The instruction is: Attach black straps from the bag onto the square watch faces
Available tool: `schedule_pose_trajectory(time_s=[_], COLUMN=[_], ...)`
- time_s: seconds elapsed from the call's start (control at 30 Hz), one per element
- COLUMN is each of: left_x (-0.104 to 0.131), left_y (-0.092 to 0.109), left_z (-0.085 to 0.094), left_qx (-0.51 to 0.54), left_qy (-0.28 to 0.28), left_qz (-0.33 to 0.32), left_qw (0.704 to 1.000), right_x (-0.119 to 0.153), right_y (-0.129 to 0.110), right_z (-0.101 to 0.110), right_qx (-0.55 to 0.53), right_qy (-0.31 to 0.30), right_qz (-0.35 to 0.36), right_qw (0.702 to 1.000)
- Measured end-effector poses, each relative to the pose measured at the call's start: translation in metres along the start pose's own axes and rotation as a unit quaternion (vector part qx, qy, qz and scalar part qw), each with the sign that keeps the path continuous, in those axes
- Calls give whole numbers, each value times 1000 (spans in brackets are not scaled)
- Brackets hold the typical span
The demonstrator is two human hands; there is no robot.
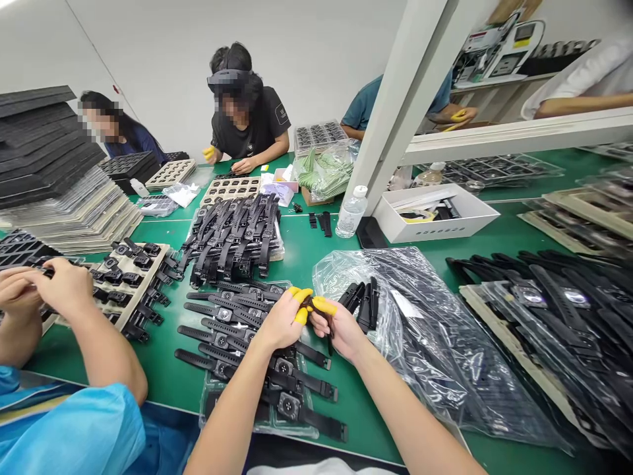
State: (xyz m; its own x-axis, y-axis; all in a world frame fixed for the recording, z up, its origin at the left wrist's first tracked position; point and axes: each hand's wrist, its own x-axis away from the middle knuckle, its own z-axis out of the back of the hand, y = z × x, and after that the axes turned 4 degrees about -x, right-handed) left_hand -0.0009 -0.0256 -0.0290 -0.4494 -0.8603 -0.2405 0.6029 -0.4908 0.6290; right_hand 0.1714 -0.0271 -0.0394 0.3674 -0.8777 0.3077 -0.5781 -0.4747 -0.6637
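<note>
My left hand (283, 322), with yellow finger cots on its fingertips, pinches one end of a dark piece. My right hand (341, 324), its thumb in a yellow cot too, is closed on the same piece, a black watch strap (330, 342) that hangs below the fingers. Most of the piece is hidden by the fingers. Under and left of my hands, watches with black straps (288, 404) lie in rows across a clear plastic tray (309, 430). Just right of my right hand, loose black straps (364, 310) rest on a clear plastic bag (395, 280).
Behind the tray stands a stack of strapped watches (232, 231). A water bottle (352, 212), a phone (370, 232) and a white box (435, 221) line the far side. More watches on trays (539, 310) are at right. A co-worker's hands (62, 287) work at left.
</note>
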Motion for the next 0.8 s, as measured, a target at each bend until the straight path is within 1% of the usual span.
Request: schedule_pose_trajectory(time_s=[0.1, 0.23, 0.43, 0.6, 0.8], left_x=[0, -1, -3, -1, -1], left_y=[2, 0, 1, 4, 2], left_z=[1, -2, 1, 4, 3], left_qx=[-2, -15, -87, -79, -77], left_qy=[1, 5, -32, -39, -38], left_qz=[-1, 2, 12, 8, 1], left_qw=[1000, 1000, 996, 996, 996], right_x=[0, 1, 1, 3, 4], right_y=[-1, -3, -5, -6, -8], right_z=[1, 2, 3, 4, 6], right_qx=[-1, 4, 37, 34, 9], right_qy=[0, 0, 0, -5, -20], right_qz=[-9, -25, -55, -59, -60], right_qw=[1000, 1000, 998, 998, 998])
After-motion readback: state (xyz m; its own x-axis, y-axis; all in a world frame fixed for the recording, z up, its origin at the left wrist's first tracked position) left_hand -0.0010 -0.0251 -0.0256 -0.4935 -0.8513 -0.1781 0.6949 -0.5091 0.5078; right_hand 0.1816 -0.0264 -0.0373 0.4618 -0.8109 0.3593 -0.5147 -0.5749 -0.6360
